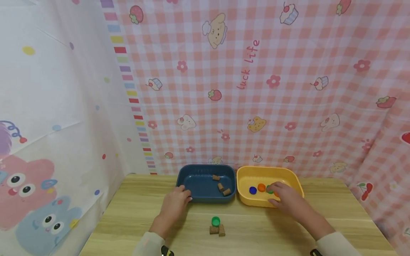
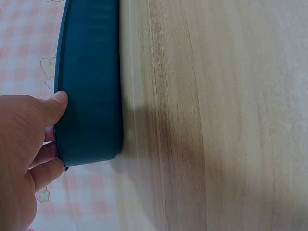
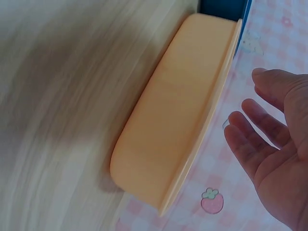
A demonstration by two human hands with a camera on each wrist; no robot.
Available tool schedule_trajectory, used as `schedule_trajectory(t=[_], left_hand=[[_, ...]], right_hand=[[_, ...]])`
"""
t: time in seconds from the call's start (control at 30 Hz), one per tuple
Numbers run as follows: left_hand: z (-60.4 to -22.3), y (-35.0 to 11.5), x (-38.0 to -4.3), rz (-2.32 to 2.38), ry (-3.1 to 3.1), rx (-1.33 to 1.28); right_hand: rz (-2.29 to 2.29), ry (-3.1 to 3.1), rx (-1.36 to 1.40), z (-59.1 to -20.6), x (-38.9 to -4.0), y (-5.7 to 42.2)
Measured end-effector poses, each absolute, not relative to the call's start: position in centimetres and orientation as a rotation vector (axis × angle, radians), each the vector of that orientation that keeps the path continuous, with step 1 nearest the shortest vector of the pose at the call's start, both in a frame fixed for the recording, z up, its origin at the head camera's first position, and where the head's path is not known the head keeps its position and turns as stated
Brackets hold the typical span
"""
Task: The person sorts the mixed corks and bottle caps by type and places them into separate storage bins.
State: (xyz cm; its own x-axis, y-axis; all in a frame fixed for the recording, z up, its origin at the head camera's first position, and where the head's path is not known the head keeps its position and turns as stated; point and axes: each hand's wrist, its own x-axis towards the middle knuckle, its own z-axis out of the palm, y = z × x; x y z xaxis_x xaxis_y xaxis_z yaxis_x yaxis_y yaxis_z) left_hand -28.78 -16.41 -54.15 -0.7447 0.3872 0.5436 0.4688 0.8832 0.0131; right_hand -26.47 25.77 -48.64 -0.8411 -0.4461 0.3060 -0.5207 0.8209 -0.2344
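Note:
At the near left corner of a dark blue tray, my left hand pinches the rim, thumb on the outer wall and fingers over the edge. Several brown corks lie in that tray's right half. My right hand hovers over the yellow tray, fingers loosely bent; the right wrist view shows nothing between them. Inside are a blue bottle cap, an orange cap and a green cap; the hand partly hides the green cap and another orange one.
Nearer on the wooden table, a green cap lies by two corks, one sideways and one pointing toward me. The trays stand side by side against a pink checked cloth at the back.

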Motion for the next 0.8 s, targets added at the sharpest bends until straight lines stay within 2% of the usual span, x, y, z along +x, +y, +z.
schedule_trajectory(t=[0.8], left_hand=[[-54.3,-16.5,-28.9,-0.192,-2.495,-0.634]], right_hand=[[0.678,-2.913,0.812,-50.4,-23.9,19.5]])
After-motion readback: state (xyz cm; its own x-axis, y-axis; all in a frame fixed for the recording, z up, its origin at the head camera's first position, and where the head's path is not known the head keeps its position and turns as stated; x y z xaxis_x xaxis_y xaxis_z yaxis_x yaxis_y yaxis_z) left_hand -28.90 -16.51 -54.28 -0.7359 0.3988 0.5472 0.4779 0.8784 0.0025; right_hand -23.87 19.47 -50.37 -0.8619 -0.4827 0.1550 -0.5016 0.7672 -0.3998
